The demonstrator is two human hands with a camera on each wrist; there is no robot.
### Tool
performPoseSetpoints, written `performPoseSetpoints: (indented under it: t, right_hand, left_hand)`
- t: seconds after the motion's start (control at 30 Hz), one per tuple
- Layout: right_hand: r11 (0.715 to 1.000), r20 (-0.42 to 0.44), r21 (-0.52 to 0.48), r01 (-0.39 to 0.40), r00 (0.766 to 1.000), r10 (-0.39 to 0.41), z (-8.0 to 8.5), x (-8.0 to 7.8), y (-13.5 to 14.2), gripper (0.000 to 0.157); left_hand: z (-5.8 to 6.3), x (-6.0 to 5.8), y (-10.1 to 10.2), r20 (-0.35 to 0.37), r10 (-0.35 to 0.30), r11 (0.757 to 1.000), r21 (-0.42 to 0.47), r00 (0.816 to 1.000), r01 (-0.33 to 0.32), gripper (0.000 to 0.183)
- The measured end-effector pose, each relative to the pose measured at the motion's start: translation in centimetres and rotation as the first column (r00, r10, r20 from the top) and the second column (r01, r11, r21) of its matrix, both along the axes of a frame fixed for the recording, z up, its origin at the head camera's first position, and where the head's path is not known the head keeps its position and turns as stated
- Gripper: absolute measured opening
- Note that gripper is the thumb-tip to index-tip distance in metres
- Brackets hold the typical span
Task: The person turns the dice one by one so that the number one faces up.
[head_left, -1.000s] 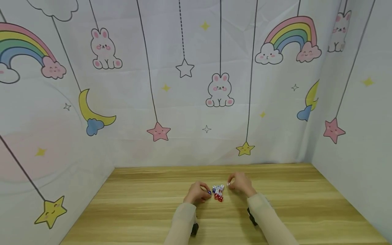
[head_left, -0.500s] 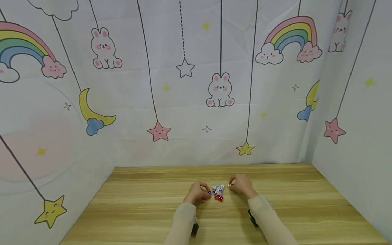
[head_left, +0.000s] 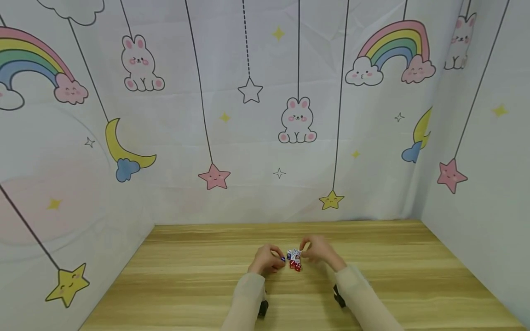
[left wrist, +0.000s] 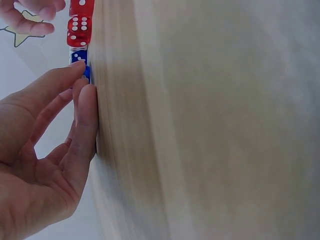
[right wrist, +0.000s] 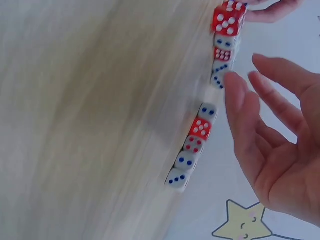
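Note:
My left hand (head_left: 267, 259) pinches a blue die (left wrist: 87, 74) between thumb and fingertips, low over the table, left of a tight cluster of dice (head_left: 292, 256). The cluster mixes red, white and blue dice. Its larger red dice (left wrist: 80, 31) show near the left fingers. My right hand (right wrist: 280, 135) is at the cluster's right side. One fingertip touches or nearly touches a white die (right wrist: 218, 80) at the end, while the thumb stands apart, with no die visible between them.
A separate row of white and red dice (right wrist: 201, 128) lies below the right hand in the right wrist view. The wooden table (head_left: 198, 276) meets a printed white curtain (head_left: 248, 197) at the back and sides.
My right hand, earlier holding a white die right of the cluster, has moved left to the cluster's edge. The left hand stays in place with the blue die.

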State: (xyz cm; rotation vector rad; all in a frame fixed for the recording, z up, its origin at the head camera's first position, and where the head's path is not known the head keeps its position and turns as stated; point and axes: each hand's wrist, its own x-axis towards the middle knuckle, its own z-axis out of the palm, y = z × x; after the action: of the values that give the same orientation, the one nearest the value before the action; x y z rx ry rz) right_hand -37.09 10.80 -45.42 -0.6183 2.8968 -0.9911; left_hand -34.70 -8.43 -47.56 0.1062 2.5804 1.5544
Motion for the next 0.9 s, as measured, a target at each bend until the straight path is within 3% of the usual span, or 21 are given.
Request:
performPoseSetpoints:
  t: [0.13, 0.4, 0.9]
  right_hand:
    - [0.999, 0.060, 0.008, -0.041, 0.997, 0.040, -0.3, 0.9, -0.4, 0.010]
    - [0.997, -0.003, 0.071, -0.018, 1.000, 0.018, -0.4, 2.3, -1.0, 0.021]
    - [0.997, -0.008, 0.075, -0.023, 1.000, 0.023, -0.6, 2.5, -1.2, 0.021]
  left_hand:
    - [0.0, 0.1, 0.0, -0.010, -0.008, 1.000, 0.012, 1.000, 0.008, 0.012]
    - [0.2, 0.2, 0.0, -0.016, -0.004, 1.000, 0.016, 1.000, 0.004, 0.014]
    - [0.3, 0.2, 0.0, -0.010, -0.002, 1.000, 0.014, 1.000, 0.003, 0.014]
